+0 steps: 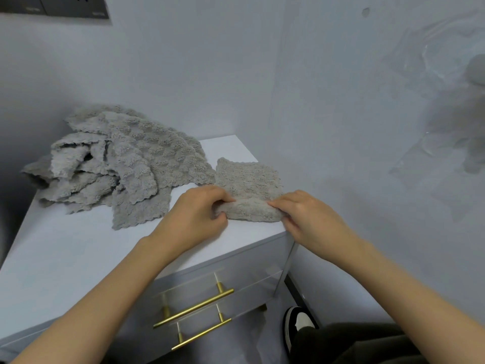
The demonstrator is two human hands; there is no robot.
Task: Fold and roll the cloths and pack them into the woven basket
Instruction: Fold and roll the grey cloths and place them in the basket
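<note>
A folded grey fluffy cloth lies on the white cabinet top near its right front corner. Its near end is curled into a partial roll. My left hand pinches the left end of that roll, and my right hand pinches the right end. The far part of the cloth lies flat. A heap of several more grey cloths is piled at the back left of the cabinet top. No woven basket is in view.
The cabinet has two drawers with gold bar handles below the front edge. White walls close in behind and to the right. A shoe and dark trouser leg show at the floor on the right.
</note>
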